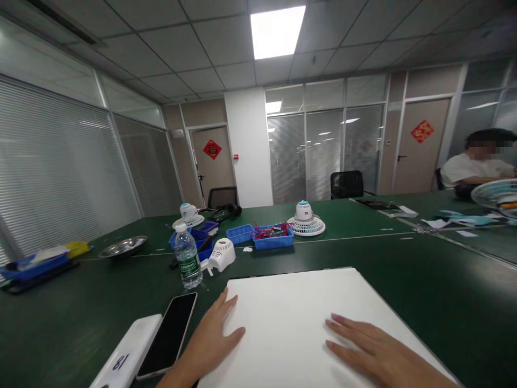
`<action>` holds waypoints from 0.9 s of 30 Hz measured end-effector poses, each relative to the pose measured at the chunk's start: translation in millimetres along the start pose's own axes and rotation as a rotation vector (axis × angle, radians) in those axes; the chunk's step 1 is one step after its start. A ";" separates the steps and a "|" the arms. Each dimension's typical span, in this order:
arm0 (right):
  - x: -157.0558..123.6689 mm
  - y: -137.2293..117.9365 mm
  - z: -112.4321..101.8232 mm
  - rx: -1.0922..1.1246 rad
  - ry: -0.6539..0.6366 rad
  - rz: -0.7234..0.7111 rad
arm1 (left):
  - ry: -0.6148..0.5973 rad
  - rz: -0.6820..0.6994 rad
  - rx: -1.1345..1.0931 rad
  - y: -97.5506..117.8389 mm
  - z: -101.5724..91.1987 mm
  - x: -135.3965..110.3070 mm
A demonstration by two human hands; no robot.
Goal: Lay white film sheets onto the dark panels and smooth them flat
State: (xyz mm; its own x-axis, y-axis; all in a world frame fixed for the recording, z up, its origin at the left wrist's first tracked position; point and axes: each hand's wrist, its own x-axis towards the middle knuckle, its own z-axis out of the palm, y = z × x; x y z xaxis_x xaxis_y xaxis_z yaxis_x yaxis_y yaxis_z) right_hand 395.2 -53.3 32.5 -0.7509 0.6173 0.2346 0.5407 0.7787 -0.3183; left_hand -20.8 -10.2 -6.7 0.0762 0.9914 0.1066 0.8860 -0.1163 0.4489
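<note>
A large white sheet or board lies flat on the green table in front of me. At its left edge rests my left hand, thumb and fingers spread, holding nothing. My right hand is over the right part of the white surface with its fingers stretched out and nothing in them. Just left of my left hand lies a phone with a dark screen. Beside the phone is a white slab-like device marked with a number.
A water bottle stands beyond the phone, near a white plastic housing. Blue trays, one holding red wires, and white fan parts sit further back. A metal dish lies left. Another person sits far right.
</note>
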 end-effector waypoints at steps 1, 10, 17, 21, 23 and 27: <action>-3.9 13.5 0.6 -0.040 0.024 0.029 | 0.001 0.013 0.002 0.0 -0.2 -0.7; -43.8 155.2 15.6 -0.049 0.218 0.544 | 0.034 0.019 -0.076 -6.0 -1.7 0.6; -44.1 169.8 26.4 -0.024 0.216 0.606 | 0.064 -0.041 -0.116 -4.9 -6.7 0.9; -44.8 171.0 25.4 0.014 0.246 0.670 | 0.106 -0.076 -0.100 -4.0 -6.4 2.2; -44.9 171.5 25.0 0.025 0.257 0.680 | 0.118 -0.078 -0.094 -4.6 -4.9 3.6; -42.5 169.0 24.9 0.025 0.254 0.676 | 0.107 -0.063 -0.058 -7.5 -1.9 5.1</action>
State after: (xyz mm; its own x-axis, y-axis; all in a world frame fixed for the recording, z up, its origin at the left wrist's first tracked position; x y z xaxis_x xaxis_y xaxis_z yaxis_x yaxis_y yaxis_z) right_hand 509.1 49.3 -54.2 -0.1428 0.9725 0.1843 0.8447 0.2168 -0.4894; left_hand -27.9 -4.4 -7.8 -0.0308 0.9850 0.1696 0.8594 -0.0605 0.5077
